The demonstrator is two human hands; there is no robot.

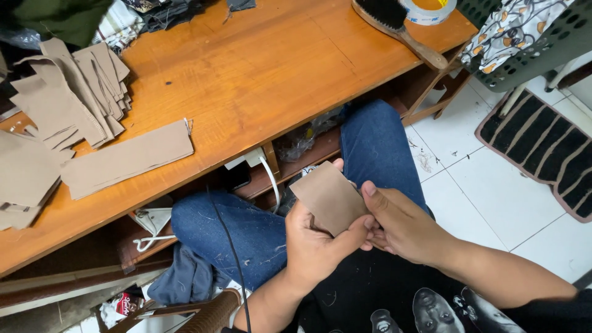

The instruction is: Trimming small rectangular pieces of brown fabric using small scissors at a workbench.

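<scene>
Item: brown fabric piece point(327, 196). Flat, roughly rectangular, plain tan-brown, matte surface, straight-cut edges, one corner tilted upward toward the table. Held above the lap, over blue jeans point(246, 228), just in front of the table edge.

Left hand point(314, 243): palm turned up, wrist coming from the lower middle of the view, fingers curled under the piece and thumb pressed on its lower edge; closed on the fabric.

Right hand point(398, 225): reaching in from the right, forearm across a black printed shirt point(394, 296); thumb lies along the right edge of the piece, fingers tucked behind it, pinching the same piece. Both hands touch each other at the lower corner.

Surroundings: wooden table point(259, 74), orange-brown. On its left part, a long folded brown strip point(126, 159) and a heap of cut brown pieces point(71, 92), same colour as the held piece. At the far right edge, a brush with wooden handle point(401, 28) beside a roll of tape point(428, 9). White tiled floor point(481, 197) to the right, with a black striped mat point(546, 148).
</scene>
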